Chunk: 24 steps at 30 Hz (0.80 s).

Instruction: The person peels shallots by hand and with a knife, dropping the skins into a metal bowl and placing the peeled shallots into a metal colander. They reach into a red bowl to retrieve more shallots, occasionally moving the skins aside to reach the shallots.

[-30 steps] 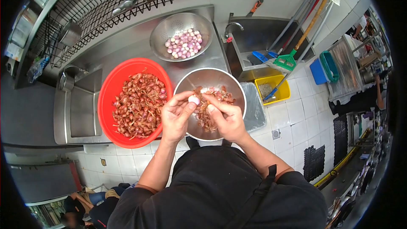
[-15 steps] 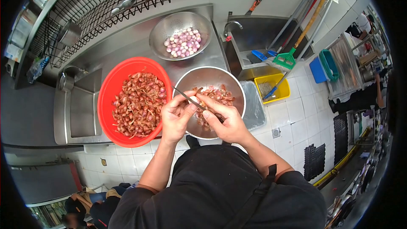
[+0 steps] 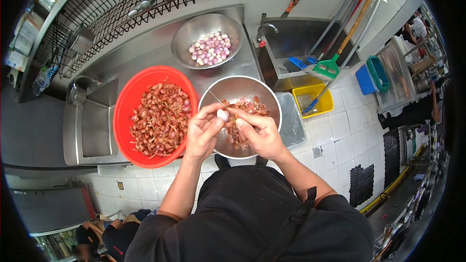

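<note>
Between the fingertips of my left hand (image 3: 204, 131) is a pale, mostly peeled shallot (image 3: 223, 115). My right hand (image 3: 259, 133) is closed on a small knife (image 3: 216, 98), its thin blade pointing up and to the left beside the shallot. Both hands are over a steel bowl (image 3: 274, 111) that holds reddish shallot skins (image 3: 251, 106). Left of it, a red basin (image 3: 124, 140) is full of unpeeled shallots (image 3: 158, 121). Behind, a steel colander (image 3: 182, 39) contains peeled, pink-white shallots (image 3: 211, 48).
A steel sink (image 3: 99, 131) is at the left, and a deeper sink (image 3: 291, 43) at the back right. Brooms and poles lean beside a yellow bin (image 3: 323, 101). A wire rack (image 3: 116, 5) hangs above the counter. Other people (image 3: 116, 237) are at lower left and far right.
The knife has swung from pointing across the shallot to a more upright angle, up and away. More of the shallot's pale surface shows between my left fingers.
</note>
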Each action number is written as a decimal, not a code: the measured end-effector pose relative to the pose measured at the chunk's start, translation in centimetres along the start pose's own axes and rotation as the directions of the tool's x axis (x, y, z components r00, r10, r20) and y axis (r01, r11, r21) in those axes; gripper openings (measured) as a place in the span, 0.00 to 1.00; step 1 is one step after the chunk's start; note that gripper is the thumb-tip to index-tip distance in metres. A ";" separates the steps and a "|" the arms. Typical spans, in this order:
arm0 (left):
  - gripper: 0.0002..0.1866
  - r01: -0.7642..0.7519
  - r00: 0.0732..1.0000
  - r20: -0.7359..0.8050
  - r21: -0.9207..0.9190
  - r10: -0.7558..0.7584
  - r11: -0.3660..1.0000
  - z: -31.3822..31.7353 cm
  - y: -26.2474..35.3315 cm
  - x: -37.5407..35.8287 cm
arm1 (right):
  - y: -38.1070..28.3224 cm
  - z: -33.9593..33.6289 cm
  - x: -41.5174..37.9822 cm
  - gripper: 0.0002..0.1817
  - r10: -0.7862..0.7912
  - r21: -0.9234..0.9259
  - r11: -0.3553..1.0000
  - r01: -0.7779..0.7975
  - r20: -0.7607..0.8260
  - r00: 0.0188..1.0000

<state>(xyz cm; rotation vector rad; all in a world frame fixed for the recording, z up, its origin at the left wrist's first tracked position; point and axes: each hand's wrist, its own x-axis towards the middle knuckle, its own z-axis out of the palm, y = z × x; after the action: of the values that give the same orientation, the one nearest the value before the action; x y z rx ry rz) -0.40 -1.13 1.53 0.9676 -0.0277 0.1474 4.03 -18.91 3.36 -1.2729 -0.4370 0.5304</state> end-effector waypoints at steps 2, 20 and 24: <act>0.18 -0.020 1.000 0.024 0.040 0.019 0.999 -0.9 -0.8 0.2 | 0.1 0.0 0.0 0.19 -0.004 -0.002 1.000 0.004 -0.002 1.000; 0.18 -0.053 0.997 -0.047 0.119 0.059 0.991 -0.7 -0.2 -0.1 | -0.2 0.1 0.0 0.23 0.176 0.129 0.975 -0.181 0.053 0.983; 0.15 -0.037 0.999 -0.018 0.057 0.038 0.998 -1.7 -0.5 -0.2 | 1.4 0.9 0.5 0.20 -0.016 0.024 1.000 0.017 -0.029 0.999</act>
<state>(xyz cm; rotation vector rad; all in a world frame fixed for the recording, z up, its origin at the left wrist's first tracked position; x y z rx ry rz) -0.57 0.00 0.11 1.0230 -0.0244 0.1924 3.72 -17.69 2.25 -1.2515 -0.4156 0.5015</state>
